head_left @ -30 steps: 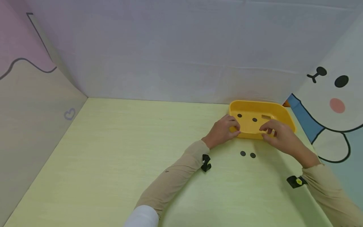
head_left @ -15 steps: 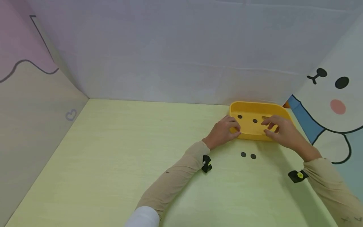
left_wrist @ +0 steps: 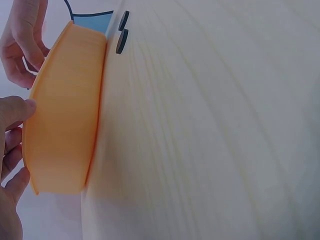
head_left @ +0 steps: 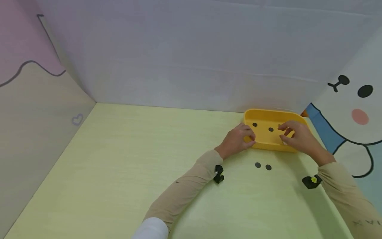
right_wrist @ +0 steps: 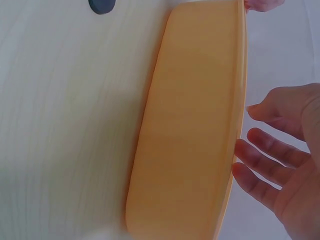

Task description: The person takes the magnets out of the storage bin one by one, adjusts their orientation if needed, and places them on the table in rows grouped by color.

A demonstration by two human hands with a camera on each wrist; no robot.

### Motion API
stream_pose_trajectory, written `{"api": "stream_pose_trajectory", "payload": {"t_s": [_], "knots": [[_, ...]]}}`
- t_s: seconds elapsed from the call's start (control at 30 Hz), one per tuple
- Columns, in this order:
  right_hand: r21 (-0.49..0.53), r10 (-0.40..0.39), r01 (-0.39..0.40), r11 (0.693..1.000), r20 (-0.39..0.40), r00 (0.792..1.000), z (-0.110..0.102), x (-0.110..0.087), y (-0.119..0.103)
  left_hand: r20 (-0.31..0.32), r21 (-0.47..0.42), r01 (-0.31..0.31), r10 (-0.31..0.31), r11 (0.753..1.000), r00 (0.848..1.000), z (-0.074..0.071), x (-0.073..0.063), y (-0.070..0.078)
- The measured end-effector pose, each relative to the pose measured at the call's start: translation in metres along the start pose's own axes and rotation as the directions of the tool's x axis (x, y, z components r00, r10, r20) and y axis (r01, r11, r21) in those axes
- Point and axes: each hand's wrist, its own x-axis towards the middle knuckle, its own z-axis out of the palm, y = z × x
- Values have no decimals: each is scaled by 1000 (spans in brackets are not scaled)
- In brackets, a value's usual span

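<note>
Nearest, tan sleeves (head_left: 185, 182) with black wrist mounts (head_left: 219, 174) reach forward over the pale table (head_left: 119, 166). Two dark discs (head_left: 258, 165) sit between the forearms, just in front of the yellow tray (head_left: 270, 146), side by side, slightly closer to the left hand (head_left: 237, 138). Tray is straight ahead of the hands, toward the table's far right; long axis runs left-right, both hands at its near side. Left hand has the near left corner, fingers curled over the rim, thumb at the front; firmness of grip not clear. Right hand (head_left: 300, 138) hangs over the near right part, fingers loosely bent and spread, gap between thumb and forefinger. Pale scrap (head_left: 284, 143) shows below that thumb; held or not, can't tell. Tray contents: two more dark discs (head_left: 271, 129), well apart. Behind: white backdrop (head_left: 179, 66).
</note>
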Motion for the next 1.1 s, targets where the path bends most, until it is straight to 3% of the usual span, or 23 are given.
{"api": "stream_pose_trajectory", "payload": {"t_s": [0.6,0.83,1.1], "knots": [[-11,54,-53,999,89,995,4,19,26,-1,30,-13,13,999,1000,5,1,-3],[-18,128,-127,992,208,970,5,34,29,-27,24,-37,37,999,999,6,0,-4],[-49,134,-125,991,285,949,9,50,37,-5,38,-20,20,999,1000,4,0,-2]]}}
